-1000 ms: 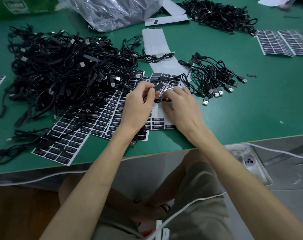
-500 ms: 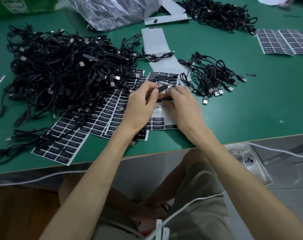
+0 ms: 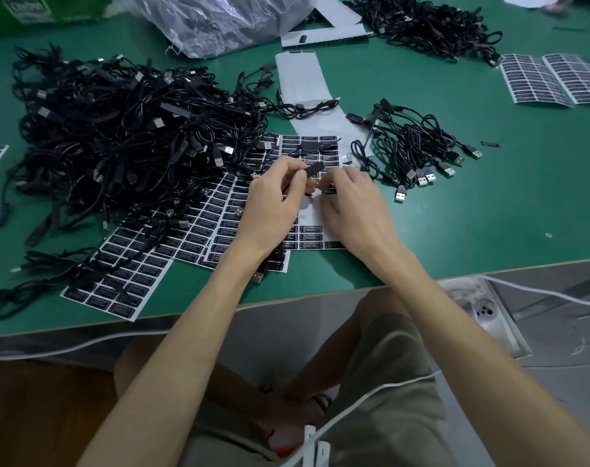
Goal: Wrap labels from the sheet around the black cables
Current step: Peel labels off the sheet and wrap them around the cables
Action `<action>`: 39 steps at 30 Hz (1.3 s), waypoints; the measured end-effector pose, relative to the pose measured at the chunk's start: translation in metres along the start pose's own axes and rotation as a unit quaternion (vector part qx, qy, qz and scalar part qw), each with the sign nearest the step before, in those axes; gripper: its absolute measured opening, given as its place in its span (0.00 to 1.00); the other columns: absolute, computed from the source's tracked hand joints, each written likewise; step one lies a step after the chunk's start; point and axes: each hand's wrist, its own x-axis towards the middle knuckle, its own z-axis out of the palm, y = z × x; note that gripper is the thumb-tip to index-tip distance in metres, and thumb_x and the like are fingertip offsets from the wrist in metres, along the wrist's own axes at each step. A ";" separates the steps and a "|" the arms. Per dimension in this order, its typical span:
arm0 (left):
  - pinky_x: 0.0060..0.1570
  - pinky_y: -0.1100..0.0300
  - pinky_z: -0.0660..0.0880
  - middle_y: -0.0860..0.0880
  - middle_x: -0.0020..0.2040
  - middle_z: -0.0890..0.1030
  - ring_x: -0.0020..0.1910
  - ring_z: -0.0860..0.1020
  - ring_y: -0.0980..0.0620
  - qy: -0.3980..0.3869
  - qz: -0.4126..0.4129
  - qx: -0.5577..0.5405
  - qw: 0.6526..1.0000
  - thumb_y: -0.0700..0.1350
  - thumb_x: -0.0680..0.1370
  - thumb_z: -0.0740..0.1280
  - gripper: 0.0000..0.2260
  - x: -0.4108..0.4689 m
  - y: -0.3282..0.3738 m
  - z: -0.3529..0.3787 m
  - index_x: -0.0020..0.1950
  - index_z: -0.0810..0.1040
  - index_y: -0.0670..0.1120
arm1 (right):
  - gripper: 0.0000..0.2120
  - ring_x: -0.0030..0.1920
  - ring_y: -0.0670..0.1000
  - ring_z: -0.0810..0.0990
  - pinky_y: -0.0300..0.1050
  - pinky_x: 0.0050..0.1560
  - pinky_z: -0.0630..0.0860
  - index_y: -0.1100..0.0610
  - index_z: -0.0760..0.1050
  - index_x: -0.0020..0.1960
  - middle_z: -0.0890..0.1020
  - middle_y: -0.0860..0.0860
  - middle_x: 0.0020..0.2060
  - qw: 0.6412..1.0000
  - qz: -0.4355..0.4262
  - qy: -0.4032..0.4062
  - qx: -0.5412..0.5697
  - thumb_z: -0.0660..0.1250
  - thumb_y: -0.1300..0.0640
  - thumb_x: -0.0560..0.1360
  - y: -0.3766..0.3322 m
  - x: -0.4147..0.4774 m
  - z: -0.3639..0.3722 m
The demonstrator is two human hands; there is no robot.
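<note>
Over the label sheet [image 3: 312, 237], the left hand [image 3: 276, 210] pinched a black cable [image 3: 313, 169]; the right hand [image 3: 354, 210] curled at a label [image 3: 330, 191], grip unclear. Right of it, a small bundle [image 3: 418, 146] seemed done; leftward, the big pile [image 3: 118, 129] waited.

even overhead light, soft shadows, blurred edges

A white label sheet [image 3: 312, 235] of black labels lies flat on the surface, its middle peeled bare. The left hand [image 3: 273, 210] pinches one black cable [image 3: 312, 169] above it. A tangled cable heap [image 3: 118, 129] lies left, a smaller bundle [image 3: 418, 146] right.
</note>
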 end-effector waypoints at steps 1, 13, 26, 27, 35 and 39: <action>0.49 0.69 0.77 0.51 0.47 0.86 0.48 0.84 0.61 0.002 -0.004 -0.002 1.000 0.41 0.85 0.63 0.05 0.000 0.000 0.000 0.57 0.78 0.46 | 0.10 0.57 0.61 0.76 0.55 0.57 0.72 0.60 0.77 0.58 0.80 0.57 0.55 1.000 -0.005 -0.005 -0.004 0.66 0.56 0.81 0.000 0.000 0.000; 0.43 0.60 0.82 0.47 0.47 0.86 0.46 0.86 0.54 0.002 -0.029 -0.052 0.998 0.39 0.85 0.62 0.05 -0.001 0.004 -0.001 0.57 0.78 0.43 | 0.08 0.58 0.58 0.75 0.52 0.58 0.70 0.58 0.78 0.54 0.80 0.53 0.55 1.000 0.010 -0.005 0.019 0.66 0.54 0.81 0.001 0.006 0.000; 0.49 0.51 0.84 0.49 0.44 0.86 0.44 0.85 0.53 0.039 -0.066 -0.021 0.997 0.40 0.85 0.62 0.07 -0.001 0.002 -0.003 0.51 0.77 0.50 | 0.04 0.39 0.39 0.77 0.32 0.41 0.72 0.56 0.79 0.46 0.82 0.44 0.40 0.956 0.115 0.037 0.269 0.67 0.58 0.78 0.007 0.005 -0.008; 0.48 0.52 0.84 0.48 0.44 0.86 0.43 0.85 0.52 0.035 -0.067 -0.026 0.997 0.40 0.85 0.63 0.06 -0.001 0.002 -0.003 0.52 0.78 0.49 | 0.04 0.36 0.38 0.76 0.31 0.40 0.71 0.56 0.80 0.45 0.81 0.43 0.38 0.945 0.125 0.040 0.299 0.67 0.59 0.78 0.009 0.005 -0.010; 0.44 0.64 0.80 0.49 0.45 0.85 0.41 0.85 0.54 0.002 -0.068 -0.013 0.998 0.36 0.82 0.67 0.08 0.001 0.005 -0.004 0.58 0.81 0.45 | 0.04 0.36 0.43 0.76 0.35 0.41 0.73 0.58 0.82 0.43 0.80 0.43 0.33 0.898 0.146 0.045 0.413 0.70 0.61 0.76 0.017 0.006 -0.012; 0.48 0.64 0.81 0.50 0.47 0.85 0.46 0.85 0.54 -0.015 -0.062 0.005 0.998 0.34 0.81 0.66 0.10 0.000 0.006 -0.003 0.58 0.81 0.46 | 0.04 0.36 0.43 0.76 0.35 0.41 0.73 0.57 0.82 0.43 0.80 0.42 0.33 0.899 0.143 0.042 0.413 0.70 0.61 0.75 0.018 0.008 -0.010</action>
